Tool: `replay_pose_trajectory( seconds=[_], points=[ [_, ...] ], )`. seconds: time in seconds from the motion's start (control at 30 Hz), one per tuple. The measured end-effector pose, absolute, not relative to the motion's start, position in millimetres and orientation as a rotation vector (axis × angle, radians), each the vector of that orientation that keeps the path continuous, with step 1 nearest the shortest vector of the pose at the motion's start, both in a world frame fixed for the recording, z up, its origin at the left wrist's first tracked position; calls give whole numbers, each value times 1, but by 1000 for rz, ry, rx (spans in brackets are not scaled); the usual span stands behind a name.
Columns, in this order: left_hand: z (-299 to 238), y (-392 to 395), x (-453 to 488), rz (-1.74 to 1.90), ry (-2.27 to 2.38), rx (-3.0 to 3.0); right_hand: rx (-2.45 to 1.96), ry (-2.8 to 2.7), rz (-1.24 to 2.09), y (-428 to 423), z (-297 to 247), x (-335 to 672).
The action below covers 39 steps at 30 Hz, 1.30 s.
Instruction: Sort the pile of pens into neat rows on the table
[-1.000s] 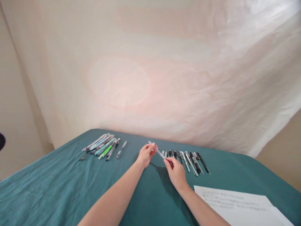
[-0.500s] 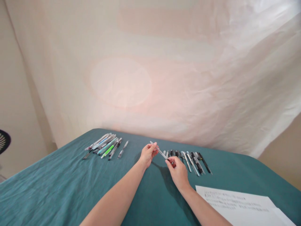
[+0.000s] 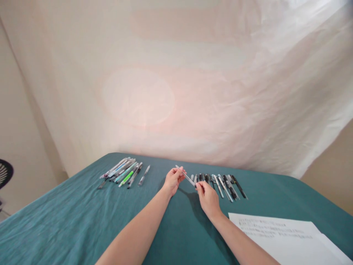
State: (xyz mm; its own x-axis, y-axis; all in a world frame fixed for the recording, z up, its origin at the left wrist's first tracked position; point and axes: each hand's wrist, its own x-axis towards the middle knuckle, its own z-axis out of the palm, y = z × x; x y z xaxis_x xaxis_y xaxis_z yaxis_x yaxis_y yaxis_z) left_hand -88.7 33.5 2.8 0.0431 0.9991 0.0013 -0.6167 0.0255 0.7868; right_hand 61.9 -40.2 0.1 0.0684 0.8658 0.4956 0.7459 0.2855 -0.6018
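Note:
A slim, light-coloured pen (image 3: 188,178) is held slantwise above the cloth between both hands. My left hand (image 3: 173,180) pinches its upper left end. The lower right end is between the fingertips of my right hand (image 3: 207,197), which hide part of it. Behind my right hand lies a row of black, grey and pale pens (image 3: 225,187), partly covered by the hand. To the left of my left hand a single clear pen (image 3: 144,176) lies on the cloth, beside a pile of mixed pens (image 3: 121,171) with a bright green pen (image 3: 126,178) among them.
A dark green cloth (image 3: 68,221) covers the table. White paper sheets with lines of writing (image 3: 275,235) lie at the front right, beside my right forearm. Behind the table hangs a pale sheet (image 3: 176,92). A black round grille (image 3: 4,173) shows at the left edge.
The view has shifted slightly. My right hand's fingers have moved a little on the pen's lower end, while my left hand keeps its pinch.

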Motion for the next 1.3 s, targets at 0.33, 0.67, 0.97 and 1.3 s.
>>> replay_pose_trajectory(
  seconds=[0.33, 0.67, 0.97, 1.3],
  points=[
    [1, 36, -90, 1451, 662, 697, -1527, -1724, 146, -42, 1, 61],
    [-1, 39, -93, 1473, 665, 667, -1418, -1654, 248, -42, 3, 59],
    [-1, 39, -93, 1467, 670, 683, -1327, -1720, 275, -40, 1, 61],
    [0, 46, -104, 1539, 732, 679, -1353, -1785, 258, -40, 1, 63]
  ],
)
